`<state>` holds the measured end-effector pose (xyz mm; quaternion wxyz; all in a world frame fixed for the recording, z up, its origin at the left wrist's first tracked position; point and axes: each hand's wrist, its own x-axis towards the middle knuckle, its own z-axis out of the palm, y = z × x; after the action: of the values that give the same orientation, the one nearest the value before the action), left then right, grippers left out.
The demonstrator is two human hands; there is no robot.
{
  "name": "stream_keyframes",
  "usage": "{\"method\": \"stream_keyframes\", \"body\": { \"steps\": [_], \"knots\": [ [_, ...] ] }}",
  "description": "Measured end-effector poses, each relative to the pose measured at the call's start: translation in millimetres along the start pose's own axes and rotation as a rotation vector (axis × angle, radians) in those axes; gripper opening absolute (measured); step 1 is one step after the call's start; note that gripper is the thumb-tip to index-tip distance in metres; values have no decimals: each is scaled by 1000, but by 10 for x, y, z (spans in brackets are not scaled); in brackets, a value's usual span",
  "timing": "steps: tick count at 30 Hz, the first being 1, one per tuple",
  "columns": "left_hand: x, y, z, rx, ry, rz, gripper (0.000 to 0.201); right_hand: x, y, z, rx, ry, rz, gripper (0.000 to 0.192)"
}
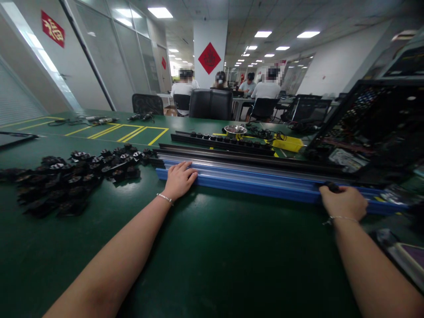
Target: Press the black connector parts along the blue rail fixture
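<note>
The green surface [212, 265] is huge, and the long blue rail [251, 183] lies across it, running left to right, with dark rails right behind. I'd guess the rail is stiff and metal, not too heavy but awkward because of its length, so holding it near both ends makes sense. The pile of black parts [69, 176] sits off to the left. Both arms are stretched out forward. The left hand [179, 179] lies flat on the rail's left end, fingers spread, not gripping. The right hand [344, 202] has its grip closed on a small black piece [332, 187] at the rail.
</note>
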<state>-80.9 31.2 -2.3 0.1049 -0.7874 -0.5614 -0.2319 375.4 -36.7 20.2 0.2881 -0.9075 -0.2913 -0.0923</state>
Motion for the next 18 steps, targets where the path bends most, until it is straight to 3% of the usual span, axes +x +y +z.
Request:
{"method": "stream_keyframes", "body": {
  "steps": [4, 18],
  "knots": [
    [-2, 2, -5, 7, -8, -5, 36, -53, 10, 69, 32, 83, 2, 51],
    [3, -2, 5, -11, -1, -12, 36, -17, 26, 72, 12, 35, -27, 51]
  ]
}}
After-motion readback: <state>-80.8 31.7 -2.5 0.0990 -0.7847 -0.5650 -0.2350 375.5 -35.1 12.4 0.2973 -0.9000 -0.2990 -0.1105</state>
